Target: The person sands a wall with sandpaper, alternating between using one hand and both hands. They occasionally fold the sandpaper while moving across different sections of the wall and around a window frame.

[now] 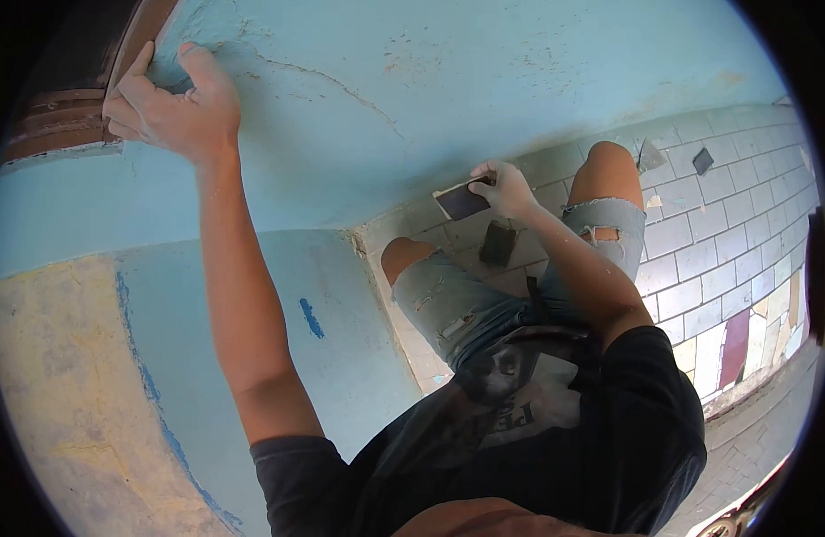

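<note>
My left hand (175,103) reaches up to the corner of a brown wooden frame (63,121). Its fingers rest on the frame's edge, and the thumb is apart from them, against the light blue wall (314,134); no object shows in it. Lower down, near the foot of the wall, my right hand (506,190) grips a flat, dark rectangular pad (464,200) with a pale edge, held between thumb and fingers. A long crack and small chipped patches mark the wall between and above the hands.
A dark block (498,243) lies on the grey tiled floor (690,224) between my knees. Farther right are a dark diamond-shaped piece (702,161) and small fragments. At the lower left, the wall has a yellowish, worn section (63,358) with a ragged blue border.
</note>
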`<state>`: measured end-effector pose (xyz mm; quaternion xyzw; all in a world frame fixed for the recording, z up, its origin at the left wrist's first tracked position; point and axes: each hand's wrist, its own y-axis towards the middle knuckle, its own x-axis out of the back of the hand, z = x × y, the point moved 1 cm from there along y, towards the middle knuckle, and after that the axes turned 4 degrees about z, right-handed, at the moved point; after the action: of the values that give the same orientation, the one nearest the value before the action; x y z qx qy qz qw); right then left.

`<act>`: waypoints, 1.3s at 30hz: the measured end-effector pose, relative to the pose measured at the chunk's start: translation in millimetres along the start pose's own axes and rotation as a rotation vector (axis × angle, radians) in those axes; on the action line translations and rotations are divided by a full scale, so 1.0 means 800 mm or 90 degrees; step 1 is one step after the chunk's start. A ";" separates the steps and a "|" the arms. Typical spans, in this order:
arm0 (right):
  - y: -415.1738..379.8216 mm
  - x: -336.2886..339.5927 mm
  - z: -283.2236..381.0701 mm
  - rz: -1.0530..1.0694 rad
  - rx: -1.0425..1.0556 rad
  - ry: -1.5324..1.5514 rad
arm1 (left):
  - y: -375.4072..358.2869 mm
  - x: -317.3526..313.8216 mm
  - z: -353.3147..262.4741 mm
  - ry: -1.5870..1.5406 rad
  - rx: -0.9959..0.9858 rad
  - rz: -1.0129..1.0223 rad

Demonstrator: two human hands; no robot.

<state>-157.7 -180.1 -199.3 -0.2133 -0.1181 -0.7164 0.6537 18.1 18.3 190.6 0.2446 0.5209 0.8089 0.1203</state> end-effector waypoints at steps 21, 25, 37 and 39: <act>-0.053 0.128 0.214 0.085 0.302 0.851 | -0.136 0.070 -0.193 -1.237 1.007 0.378; -0.046 0.140 0.261 -0.087 0.609 0.503 | -0.143 0.070 -0.180 -1.502 1.045 0.464; 0.054 0.165 0.289 -0.646 0.668 0.067 | 0.002 0.059 -0.057 -0.447 0.288 0.146; 0.072 0.165 0.314 -0.763 0.690 -0.045 | 0.022 0.041 -0.024 -0.148 0.007 -0.005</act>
<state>-69.9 -191.6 76.5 0.2106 -0.5638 -0.7810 0.1669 -18.7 10.6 208.5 0.3357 0.5086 0.7718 0.1817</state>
